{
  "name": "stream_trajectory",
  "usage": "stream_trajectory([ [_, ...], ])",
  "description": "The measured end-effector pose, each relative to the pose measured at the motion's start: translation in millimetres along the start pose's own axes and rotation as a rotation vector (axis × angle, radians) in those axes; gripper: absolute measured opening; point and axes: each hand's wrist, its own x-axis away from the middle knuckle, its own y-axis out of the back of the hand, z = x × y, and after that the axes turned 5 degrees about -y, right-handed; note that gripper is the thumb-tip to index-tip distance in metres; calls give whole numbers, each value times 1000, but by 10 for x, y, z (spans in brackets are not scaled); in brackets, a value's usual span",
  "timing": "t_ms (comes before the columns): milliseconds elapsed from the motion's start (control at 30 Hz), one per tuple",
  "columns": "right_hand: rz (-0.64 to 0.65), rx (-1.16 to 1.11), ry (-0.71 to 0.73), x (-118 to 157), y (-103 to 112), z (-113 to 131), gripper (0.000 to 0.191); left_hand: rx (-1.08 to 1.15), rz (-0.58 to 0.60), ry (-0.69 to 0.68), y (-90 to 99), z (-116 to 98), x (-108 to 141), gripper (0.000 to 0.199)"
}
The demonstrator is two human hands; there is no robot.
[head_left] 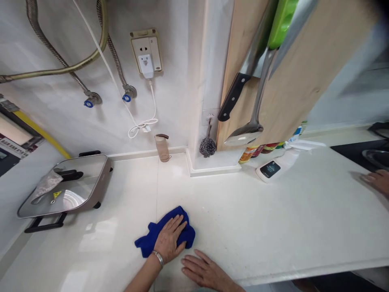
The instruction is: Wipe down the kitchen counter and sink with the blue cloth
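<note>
A blue cloth (147, 242) lies crumpled on the white countertop (258, 227). My left hand (170, 239), with a silver band at the wrist, rests flat on top of it, fingers stretched out and thumb apart. Just to the right, my right hand (208, 272) is by the counter's front edge, palm down with its fingers extended and nothing held. The cloth is not touched by the right hand. A white spray bottle (275, 166) leans over at the back right of the counter.
Another person's hand (378, 180) appears at the right edge, near a black hob (349, 151). A lidded electric pan (101, 178) sits at left. By the wall stands a brown holder (162, 149). A knife (234, 97), ladle (247, 129) and steel scrubber (208, 147) hang above.
</note>
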Motion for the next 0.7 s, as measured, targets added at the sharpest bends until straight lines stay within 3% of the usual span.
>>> stream_trajectory([
  [167, 178, -8, 45, -48, 146, -63, 33, -85, -85, 121, 96, 302, -193, 65],
  [400, 155, 2, 53, -97, 188, -87, 34, -162, -167, 234, 166, 628, -716, 59],
  [700, 165, -24, 49, -62, 137, -93, 34, -136, -189, 276, 45, 576, -1719, 63],
])
